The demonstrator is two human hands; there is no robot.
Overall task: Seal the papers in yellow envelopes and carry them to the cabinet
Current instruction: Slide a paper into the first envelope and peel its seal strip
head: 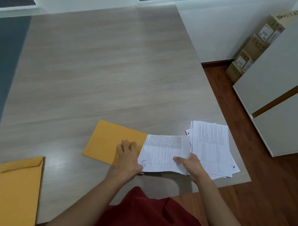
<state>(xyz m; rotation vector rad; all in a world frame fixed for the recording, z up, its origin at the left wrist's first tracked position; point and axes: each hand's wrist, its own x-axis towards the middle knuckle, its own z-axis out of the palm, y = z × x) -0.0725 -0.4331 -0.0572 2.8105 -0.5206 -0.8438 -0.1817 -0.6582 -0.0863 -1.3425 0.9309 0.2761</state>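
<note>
— Near the front edge of the table (pixel 98 67), what are you seeing from the head camera?

— I see a yellow envelope (pixel 112 140) lying flat, its open end facing right. My left hand (pixel 128 156) rests on its right part, fingers straight and spread, pressing it to the wood. A sheaf of printed papers (pixel 162 151) sticks out of that open end, its left edge just at the envelope's mouth.

— And the right hand?

— My right hand (pixel 189 165) pinches the sheaf's right side, thumb on top of the sheets, the other fingers underneath where I cannot see them. So the papers lie between the two hands, touching both.

— Anything else on the table?

— A loose pile of sheets (pixel 212 147) sits just beside and partly under the right hand, at the table's right edge. A second yellow envelope (pixel 16 191) lies well apart at the near left corner, flap open.

— The cabinet?

— A white cabinet (pixel 284 81) stands on the floor to the right, with cardboard boxes (pixel 252 48) stacked behind it.
</note>
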